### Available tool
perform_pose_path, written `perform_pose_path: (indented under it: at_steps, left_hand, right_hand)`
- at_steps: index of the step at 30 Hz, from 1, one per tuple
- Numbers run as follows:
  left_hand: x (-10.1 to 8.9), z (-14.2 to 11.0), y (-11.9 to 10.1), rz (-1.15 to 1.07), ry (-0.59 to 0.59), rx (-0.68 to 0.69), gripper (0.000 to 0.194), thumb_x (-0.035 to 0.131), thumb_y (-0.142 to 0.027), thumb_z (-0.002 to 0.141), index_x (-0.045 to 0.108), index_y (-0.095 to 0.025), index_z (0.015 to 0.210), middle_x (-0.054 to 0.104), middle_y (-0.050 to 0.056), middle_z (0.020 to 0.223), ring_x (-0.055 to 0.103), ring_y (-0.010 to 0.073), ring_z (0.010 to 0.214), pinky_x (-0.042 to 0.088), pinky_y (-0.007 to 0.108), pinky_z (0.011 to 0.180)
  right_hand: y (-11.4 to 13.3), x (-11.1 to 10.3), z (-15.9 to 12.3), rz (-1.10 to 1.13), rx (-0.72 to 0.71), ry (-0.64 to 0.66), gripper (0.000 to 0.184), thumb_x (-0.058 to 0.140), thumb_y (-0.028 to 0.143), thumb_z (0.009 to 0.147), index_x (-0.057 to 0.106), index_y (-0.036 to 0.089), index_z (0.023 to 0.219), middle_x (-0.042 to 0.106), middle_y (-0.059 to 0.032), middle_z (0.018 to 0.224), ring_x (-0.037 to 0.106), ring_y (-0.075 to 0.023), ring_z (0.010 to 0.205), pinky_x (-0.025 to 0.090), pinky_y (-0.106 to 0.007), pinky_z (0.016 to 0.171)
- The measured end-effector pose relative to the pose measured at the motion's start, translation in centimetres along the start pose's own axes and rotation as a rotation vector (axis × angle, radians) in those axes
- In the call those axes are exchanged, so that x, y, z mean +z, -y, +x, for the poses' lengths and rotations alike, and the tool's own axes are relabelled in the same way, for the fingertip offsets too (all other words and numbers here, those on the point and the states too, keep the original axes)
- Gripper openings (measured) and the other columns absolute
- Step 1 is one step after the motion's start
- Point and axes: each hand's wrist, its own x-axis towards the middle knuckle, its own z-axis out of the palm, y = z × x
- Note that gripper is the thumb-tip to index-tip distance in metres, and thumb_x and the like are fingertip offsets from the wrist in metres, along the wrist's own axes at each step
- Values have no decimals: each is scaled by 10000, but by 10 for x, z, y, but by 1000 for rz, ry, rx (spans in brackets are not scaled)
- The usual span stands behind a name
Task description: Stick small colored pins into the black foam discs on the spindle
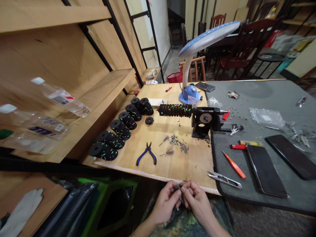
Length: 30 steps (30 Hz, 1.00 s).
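Note:
Just off the table's front edge, my left hand (166, 201) and my right hand (196, 200) meet with their fingertips pinched together. Something small and dark lies between the fingers, too hidden to name. Beyond them on the wood are blue-handled pliers (147, 154), a pile of small coloured beads (175, 140), short grey metal bits (184, 148) and two small bundles of fine fibres, one of them here (168, 152). To the right of my hands lie thread snips (224, 179) and an orange pointed tool (234, 164).
Black foam spools wound with coloured pieces (119, 130) line the left side. A black hand-cranked winder (202, 120) carries more spools on its shaft. Behind it stands a blue lamp (190, 93). Phones (266, 171) and lighters (238, 147) lie on the grey mat (229, 197).

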Motion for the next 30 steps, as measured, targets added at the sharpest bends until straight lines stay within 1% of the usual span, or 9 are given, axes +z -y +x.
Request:
perform_pose_path:
  at_steps: [4, 8, 16, 19, 23, 27, 30]
  left_hand:
    - [1, 0, -1, -3, -56, -2, 433, 650, -570, 731, 519, -159, 763, 423, -76, 588, 329, 45, 447, 246, 200, 447]
    - [0, 0, 2, 6, -126, 13, 450, 648, -592, 716, 510, -167, 767, 418, -75, 613, 331, 44, 453, 257, 195, 445]
    - [-6, 1, 14, 97, -147, 55, 431, 601, -593, 755, 495, -177, 786, 409, -71, 614, 339, 57, 466, 263, 190, 440]
    - [-9, 0, 18, 175, -168, 100, 386, 582, -555, 791, 507, -176, 775, 438, -53, 625, 372, 77, 504, 307, 198, 474]
    - [-11, -3, 19, 252, -192, 160, 315, 569, -481, 828, 536, -174, 770, 502, -19, 668, 444, 111, 589, 374, 218, 567]
    - [-12, -3, 19, 280, -204, 182, 282, 573, -447, 832, 547, -173, 773, 531, -4, 684, 482, 133, 634, 393, 226, 611]
    - [-12, -3, 20, 308, -205, 188, 262, 558, -425, 846, 541, -173, 774, 524, -5, 679, 475, 131, 624, 388, 221, 595]
  right_hand:
    - [-1, 0, -1, -26, 16, 0, 494, 619, 680, 669, 496, 202, 659, 439, 96, 367, 317, -68, 341, 244, -193, 394]
    - [-3, 1, -4, -34, 48, 24, 486, 607, 677, 670, 468, 212, 646, 431, 105, 349, 291, -58, 320, 228, -182, 374]
    - [-9, 1, -5, -29, 79, 78, 464, 599, 656, 687, 454, 218, 644, 440, 104, 337, 305, -60, 303, 226, -173, 356]
    - [-14, -1, -4, -22, 75, 89, 453, 589, 643, 713, 464, 211, 664, 456, 102, 346, 305, -54, 304, 229, -168, 357]
    - [-19, -2, -3, -20, 83, 89, 450, 592, 637, 718, 455, 212, 661, 450, 107, 343, 298, -51, 295, 225, -163, 350]
    - [-19, -1, -3, -25, 94, 84, 444, 597, 631, 716, 452, 216, 657, 449, 106, 343, 299, -53, 291, 217, -168, 345]
    - [-16, -1, -3, -27, 90, 86, 437, 596, 625, 716, 451, 217, 652, 449, 105, 340, 300, -54, 292, 215, -170, 346]
